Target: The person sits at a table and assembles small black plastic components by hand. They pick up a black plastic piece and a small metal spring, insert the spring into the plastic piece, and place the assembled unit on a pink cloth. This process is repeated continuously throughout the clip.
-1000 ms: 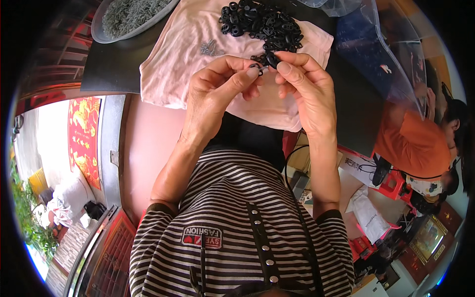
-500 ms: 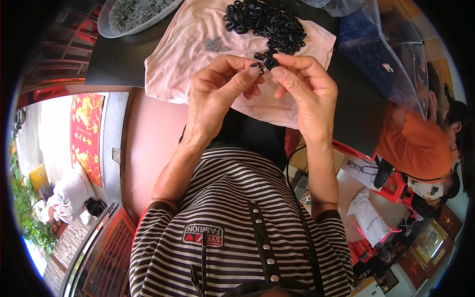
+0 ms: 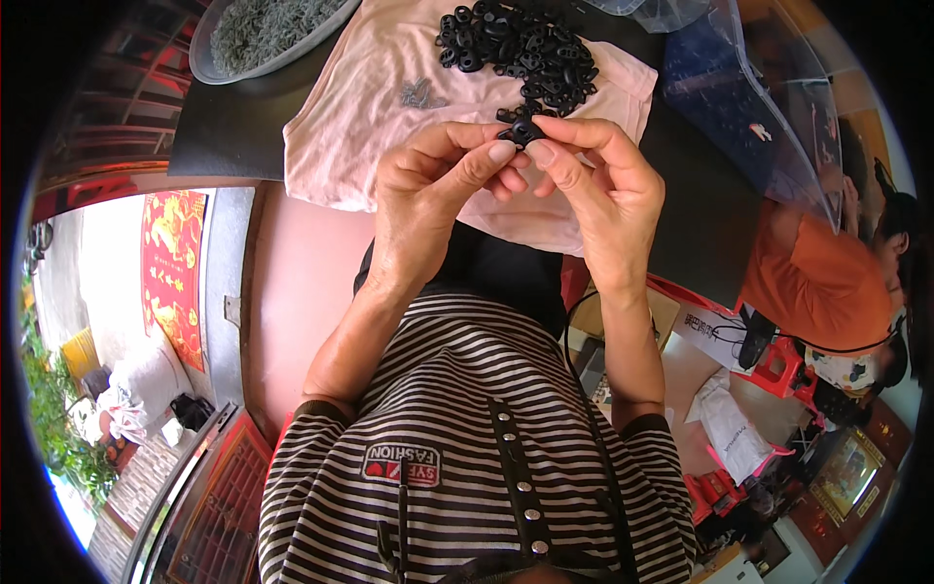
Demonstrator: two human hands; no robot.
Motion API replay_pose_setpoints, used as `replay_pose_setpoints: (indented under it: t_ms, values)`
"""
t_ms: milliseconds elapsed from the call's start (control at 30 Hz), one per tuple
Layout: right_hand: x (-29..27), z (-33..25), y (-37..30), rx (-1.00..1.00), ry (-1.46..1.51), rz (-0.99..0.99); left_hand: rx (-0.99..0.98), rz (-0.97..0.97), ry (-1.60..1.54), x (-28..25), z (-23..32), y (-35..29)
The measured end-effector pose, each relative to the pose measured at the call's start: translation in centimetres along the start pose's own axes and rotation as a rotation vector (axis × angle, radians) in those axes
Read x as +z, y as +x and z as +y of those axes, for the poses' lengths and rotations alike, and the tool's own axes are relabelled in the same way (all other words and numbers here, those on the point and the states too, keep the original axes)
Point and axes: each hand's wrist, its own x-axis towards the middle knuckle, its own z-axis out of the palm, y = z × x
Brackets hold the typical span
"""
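My left hand (image 3: 433, 190) and my right hand (image 3: 605, 200) meet fingertip to fingertip above a pale pink cloth (image 3: 336, 136). Between them is a small rounded black plastic piece (image 3: 523, 130), pinched by both thumbs and forefingers. Its left end, where the left fingertips press, is mostly hidden, so I cannot tell how the parts there join. Just beyond the fingers lies a heap of small black plastic pieces with holes (image 3: 545, 58). A small cluster of thin grey parts, perhaps springs (image 3: 418, 94), rests on the cloth to the left of that heap.
A clear bowl (image 3: 201, 60) full of small grey parts stands at the far left of the dark table (image 3: 229, 122). Clear plastic containers (image 3: 778, 107) are at the far right. Another person in an orange top (image 3: 817, 282) sits to the right, near red stools (image 3: 778, 370).
My hands have come together: the small black part in the left fingers now meets the rounded piece in the right, closing the gap between them.
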Motion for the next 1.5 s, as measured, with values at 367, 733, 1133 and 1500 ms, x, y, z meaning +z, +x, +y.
replay_pose_setpoints:
  t_ms: [367,733,1133,1500]
  values:
    - [0.6,-0.3,-0.3,-0.093,-0.042,0.015,-0.103,-0.038,-0.217,0.1,-0.4,-0.2]
    - [0.7,0.0,-0.5,-0.134,-0.173,0.066,-0.196,-0.023,-0.262,-0.1,-0.4,-0.3]
    - [0.8,0.1,-0.6,-0.212,-0.275,0.051,-0.134,-0.01,-0.141,-0.5,-0.8,-0.4]
    - [0.3,-0.9,-0.1,-0.316,-0.457,0.016,-0.145,-0.009,-0.087,-0.4,0.2,-0.1]
